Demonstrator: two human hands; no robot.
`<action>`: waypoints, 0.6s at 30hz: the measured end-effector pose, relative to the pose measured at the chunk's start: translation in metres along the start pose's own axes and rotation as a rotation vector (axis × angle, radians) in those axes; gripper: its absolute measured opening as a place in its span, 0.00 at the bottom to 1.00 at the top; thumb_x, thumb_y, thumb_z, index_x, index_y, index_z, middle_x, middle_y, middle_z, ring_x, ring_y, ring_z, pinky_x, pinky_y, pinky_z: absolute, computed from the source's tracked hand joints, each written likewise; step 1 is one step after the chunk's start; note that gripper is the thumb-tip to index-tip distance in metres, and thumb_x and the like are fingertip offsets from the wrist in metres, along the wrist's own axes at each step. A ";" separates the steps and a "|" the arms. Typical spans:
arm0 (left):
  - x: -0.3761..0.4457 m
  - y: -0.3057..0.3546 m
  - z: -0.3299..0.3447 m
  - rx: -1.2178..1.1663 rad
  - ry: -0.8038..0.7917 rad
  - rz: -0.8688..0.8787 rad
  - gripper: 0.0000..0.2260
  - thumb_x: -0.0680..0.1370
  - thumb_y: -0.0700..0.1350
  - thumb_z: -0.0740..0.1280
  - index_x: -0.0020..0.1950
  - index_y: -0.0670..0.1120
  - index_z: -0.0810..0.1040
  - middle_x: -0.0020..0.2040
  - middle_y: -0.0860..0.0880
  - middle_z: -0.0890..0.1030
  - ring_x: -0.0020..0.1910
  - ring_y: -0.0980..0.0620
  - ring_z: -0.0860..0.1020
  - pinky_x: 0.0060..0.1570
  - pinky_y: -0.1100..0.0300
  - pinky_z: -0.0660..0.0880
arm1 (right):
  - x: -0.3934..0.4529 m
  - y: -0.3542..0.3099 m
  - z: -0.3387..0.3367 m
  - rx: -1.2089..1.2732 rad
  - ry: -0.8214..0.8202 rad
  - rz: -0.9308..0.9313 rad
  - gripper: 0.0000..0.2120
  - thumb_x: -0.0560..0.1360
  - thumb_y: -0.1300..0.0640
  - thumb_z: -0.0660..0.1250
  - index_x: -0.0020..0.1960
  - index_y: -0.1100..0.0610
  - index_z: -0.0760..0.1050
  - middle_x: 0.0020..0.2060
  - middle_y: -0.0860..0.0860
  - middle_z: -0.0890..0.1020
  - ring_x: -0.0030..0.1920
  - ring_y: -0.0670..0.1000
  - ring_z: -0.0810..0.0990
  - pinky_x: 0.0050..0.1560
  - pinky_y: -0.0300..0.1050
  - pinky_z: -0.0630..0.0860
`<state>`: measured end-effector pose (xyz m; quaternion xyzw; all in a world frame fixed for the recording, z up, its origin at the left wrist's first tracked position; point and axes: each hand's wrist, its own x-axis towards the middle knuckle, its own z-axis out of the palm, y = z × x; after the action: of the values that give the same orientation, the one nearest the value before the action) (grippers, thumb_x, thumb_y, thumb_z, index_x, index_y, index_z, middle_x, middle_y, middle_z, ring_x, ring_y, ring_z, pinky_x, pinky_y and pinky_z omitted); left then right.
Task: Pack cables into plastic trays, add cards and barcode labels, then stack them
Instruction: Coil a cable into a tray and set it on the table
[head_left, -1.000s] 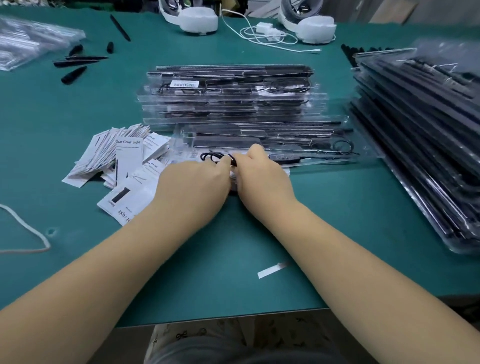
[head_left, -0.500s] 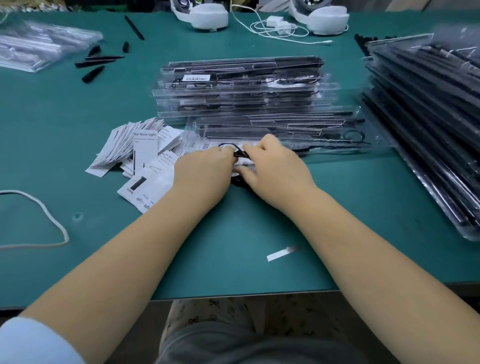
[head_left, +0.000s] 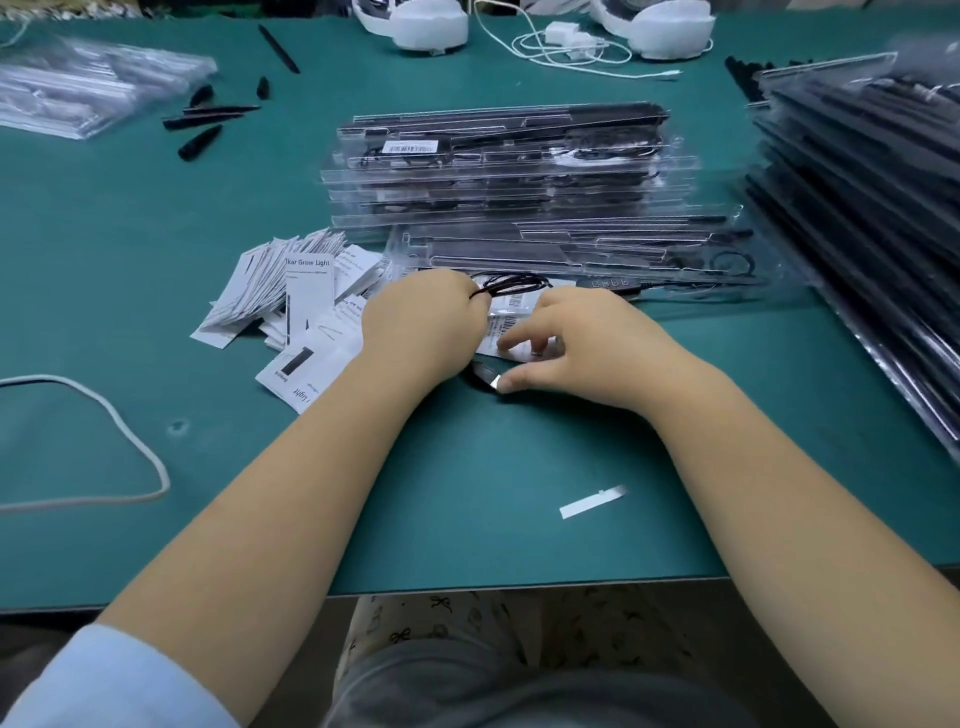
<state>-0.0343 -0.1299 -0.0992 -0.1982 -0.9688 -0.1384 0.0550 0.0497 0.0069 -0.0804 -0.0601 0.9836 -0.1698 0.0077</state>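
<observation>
Both hands work close together at the centre of the green tabletop (head_left: 467, 499). The left hand (head_left: 423, 332) is curled tight, pinching a bundle of thin black cable (head_left: 511, 283) whose coiled loops stick out from its fingertips toward 1 o'clock. The right hand (head_left: 587, 345) sits just beside it at 3 o'clock, fingers loosely bent and narrow, thumb and forefinger closing on the cable's USB plug (head_left: 491, 378), which rests on the tabletop with its metal end showing. Under the right hand's fingers lies a sheet of barcode labels (head_left: 511, 325), partly covered.

Directly beyond the hands, at 12 o'clock, an open clear plastic tray (head_left: 582, 254) lies flat, holding long dark strips and a small inline controller (head_left: 610, 283) at its near edge. Behind that tray stands a stack of packed trays (head_left: 509, 171), the top one bearing a white barcode label (head_left: 409, 148). At 3 o'clock, along the right edge, a second, larger pile of trays (head_left: 862, 208) leans in a slant.

At 9 to 10 o'clock from the hands, a fanned heap of printed cards (head_left: 291, 291) lies scattered, one reading "Grow Light". A white cord (head_left: 130, 447) loops at 8 o'clock. A small white paper strip (head_left: 592, 503) lies at 5 o'clock, well apart from the hands. Far off at 11 o'clock are loose black pointed parts (head_left: 202, 122) and clear plastic bags (head_left: 88, 88).
</observation>
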 end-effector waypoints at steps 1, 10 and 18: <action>0.000 0.000 0.000 -0.001 0.003 0.001 0.14 0.79 0.52 0.56 0.48 0.50 0.80 0.44 0.49 0.79 0.41 0.46 0.70 0.36 0.58 0.62 | 0.000 -0.002 0.000 0.015 -0.005 -0.007 0.26 0.62 0.29 0.62 0.49 0.44 0.80 0.42 0.46 0.76 0.43 0.47 0.75 0.49 0.48 0.75; 0.003 -0.007 -0.005 -0.067 -0.061 0.055 0.13 0.79 0.51 0.58 0.42 0.47 0.78 0.37 0.50 0.75 0.42 0.45 0.72 0.35 0.58 0.64 | 0.003 0.006 0.004 0.042 0.133 -0.048 0.09 0.75 0.51 0.65 0.47 0.53 0.83 0.34 0.45 0.77 0.41 0.49 0.74 0.45 0.46 0.70; 0.001 -0.012 -0.011 0.030 -0.104 0.228 0.16 0.81 0.53 0.54 0.38 0.48 0.71 0.34 0.53 0.71 0.40 0.47 0.71 0.33 0.58 0.63 | 0.013 0.015 0.009 -0.034 0.347 0.140 0.15 0.78 0.48 0.60 0.47 0.54 0.82 0.41 0.52 0.80 0.46 0.55 0.76 0.46 0.46 0.71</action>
<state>-0.0398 -0.1435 -0.0920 -0.3133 -0.9434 -0.1062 0.0231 0.0357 0.0167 -0.0944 0.0386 0.9747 -0.1599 -0.1514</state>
